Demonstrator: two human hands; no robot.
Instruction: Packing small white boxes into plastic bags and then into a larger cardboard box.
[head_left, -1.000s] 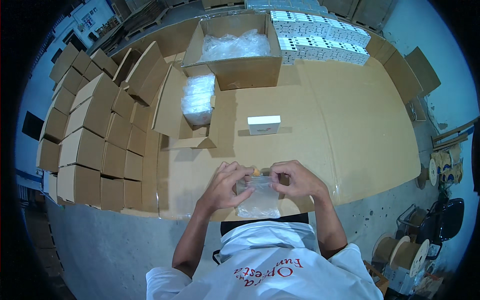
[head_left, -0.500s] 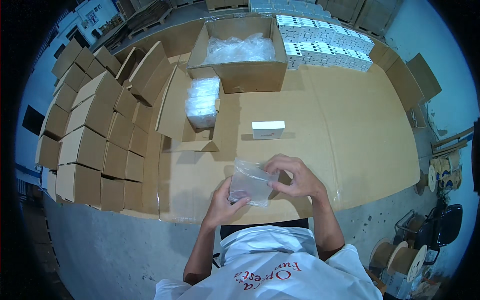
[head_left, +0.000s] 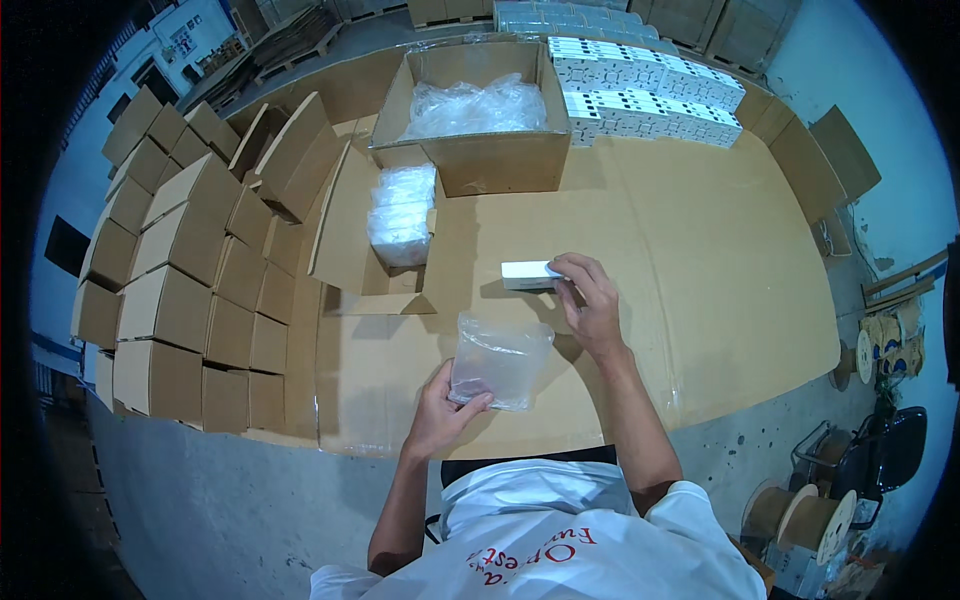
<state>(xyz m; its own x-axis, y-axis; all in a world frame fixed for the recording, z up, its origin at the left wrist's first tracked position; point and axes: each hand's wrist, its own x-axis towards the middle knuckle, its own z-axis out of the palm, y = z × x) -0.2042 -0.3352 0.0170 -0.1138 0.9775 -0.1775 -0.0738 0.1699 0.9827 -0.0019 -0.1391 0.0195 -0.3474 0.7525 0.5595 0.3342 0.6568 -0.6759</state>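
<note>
With left hand, pinching the flat, seemingly empty bag between thumb and fingers over the near side of the worktop. With right hand, pinching the right end of the white box, beyond the bag and apart from it; cannot tell whether lifted clear. Apparently done: wrapped packs in a row inside the carton at left. Undone: white box outside the bag, bare room at the carton's near end.

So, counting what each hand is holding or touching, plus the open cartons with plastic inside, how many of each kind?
Clear bag in left hand: 1
White box at right hand: 1
Open cartons, large one and small one: 2
Total: 4
</note>
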